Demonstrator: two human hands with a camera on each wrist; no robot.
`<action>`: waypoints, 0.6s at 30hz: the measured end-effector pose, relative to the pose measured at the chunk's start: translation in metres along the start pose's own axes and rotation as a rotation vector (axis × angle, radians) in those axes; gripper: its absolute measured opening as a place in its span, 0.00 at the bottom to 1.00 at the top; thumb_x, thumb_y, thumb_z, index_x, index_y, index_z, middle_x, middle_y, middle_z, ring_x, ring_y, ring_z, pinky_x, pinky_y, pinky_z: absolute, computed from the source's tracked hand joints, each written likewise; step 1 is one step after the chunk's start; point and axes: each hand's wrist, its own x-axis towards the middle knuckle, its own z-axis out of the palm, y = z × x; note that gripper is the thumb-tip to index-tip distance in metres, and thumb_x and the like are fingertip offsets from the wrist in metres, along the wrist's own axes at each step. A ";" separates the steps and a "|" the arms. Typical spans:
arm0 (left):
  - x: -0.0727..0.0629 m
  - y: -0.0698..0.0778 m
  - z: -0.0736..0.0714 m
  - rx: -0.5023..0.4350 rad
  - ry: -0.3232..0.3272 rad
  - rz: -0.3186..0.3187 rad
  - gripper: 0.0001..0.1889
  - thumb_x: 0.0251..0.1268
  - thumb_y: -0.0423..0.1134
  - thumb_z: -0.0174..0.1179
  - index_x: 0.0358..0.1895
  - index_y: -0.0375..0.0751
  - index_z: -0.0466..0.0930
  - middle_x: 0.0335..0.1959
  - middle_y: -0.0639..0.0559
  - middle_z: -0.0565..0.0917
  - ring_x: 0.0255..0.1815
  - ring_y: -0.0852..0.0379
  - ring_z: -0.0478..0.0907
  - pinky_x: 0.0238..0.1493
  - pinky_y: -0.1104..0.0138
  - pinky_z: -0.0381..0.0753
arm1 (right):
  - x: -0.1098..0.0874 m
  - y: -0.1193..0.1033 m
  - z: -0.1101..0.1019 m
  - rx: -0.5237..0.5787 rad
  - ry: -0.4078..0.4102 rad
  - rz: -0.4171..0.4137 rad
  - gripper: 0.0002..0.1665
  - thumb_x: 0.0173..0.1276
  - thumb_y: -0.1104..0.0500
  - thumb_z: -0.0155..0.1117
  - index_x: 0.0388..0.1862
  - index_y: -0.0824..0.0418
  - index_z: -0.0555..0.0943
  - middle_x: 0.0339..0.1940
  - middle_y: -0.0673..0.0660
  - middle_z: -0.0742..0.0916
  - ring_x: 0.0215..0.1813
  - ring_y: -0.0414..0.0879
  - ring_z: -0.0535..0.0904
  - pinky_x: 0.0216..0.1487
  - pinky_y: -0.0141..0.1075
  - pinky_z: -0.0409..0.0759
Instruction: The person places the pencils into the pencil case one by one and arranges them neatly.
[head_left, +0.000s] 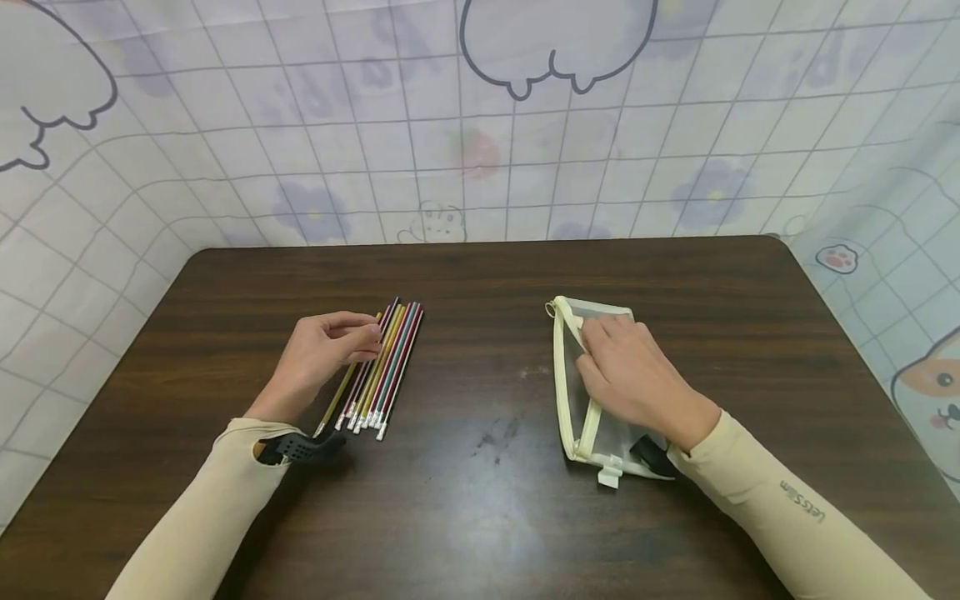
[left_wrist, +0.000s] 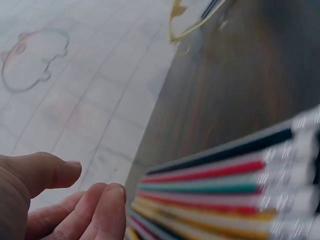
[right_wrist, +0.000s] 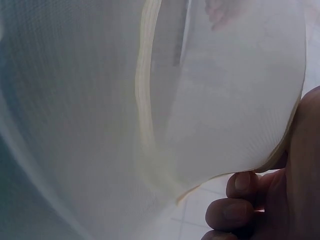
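Pouch [head_left: 617, 437] gripped, pencils [head_left: 386, 367] loose

The pencils lie side by side at eight o'clock from the head view's centre, in yellow, red, green and black, white erasers toward seven. The left hand [head_left: 322, 350] is right by them, fingers loosely curved, thumb apart, holding nothing. At four o'clock the right hand [head_left: 633, 367] grasps the rim of the see-through pouch, edged pale yellow. The table [head_left: 480, 533] is dark, grained and smudged; a gridded cloth [head_left: 525, 179] with flowers hangs at twelve.
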 end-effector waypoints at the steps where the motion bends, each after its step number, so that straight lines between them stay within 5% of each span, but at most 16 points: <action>1: 0.001 -0.003 -0.003 -0.012 0.000 0.000 0.25 0.73 0.51 0.65 0.63 0.37 0.80 0.59 0.37 0.86 0.48 0.59 0.90 0.55 0.68 0.90 | 0.000 0.000 0.000 -0.005 0.002 -0.005 0.10 0.67 0.62 0.47 0.24 0.56 0.65 0.23 0.52 0.69 0.32 0.50 0.65 0.36 0.37 0.61; 7: 0.002 -0.015 -0.016 -0.033 0.003 -0.020 0.28 0.73 0.52 0.64 0.65 0.34 0.78 0.62 0.35 0.83 0.47 0.63 0.89 0.54 0.72 0.89 | 0.001 0.000 0.002 -0.026 0.006 -0.015 0.10 0.67 0.62 0.47 0.24 0.57 0.65 0.23 0.52 0.69 0.31 0.50 0.64 0.35 0.36 0.61; 18: 0.006 -0.023 -0.030 0.064 -0.043 -0.027 0.27 0.75 0.53 0.61 0.65 0.36 0.78 0.62 0.35 0.84 0.47 0.65 0.89 0.54 0.69 0.90 | 0.001 0.000 0.002 -0.016 0.013 -0.011 0.09 0.65 0.63 0.47 0.24 0.57 0.65 0.23 0.52 0.69 0.31 0.50 0.64 0.36 0.37 0.61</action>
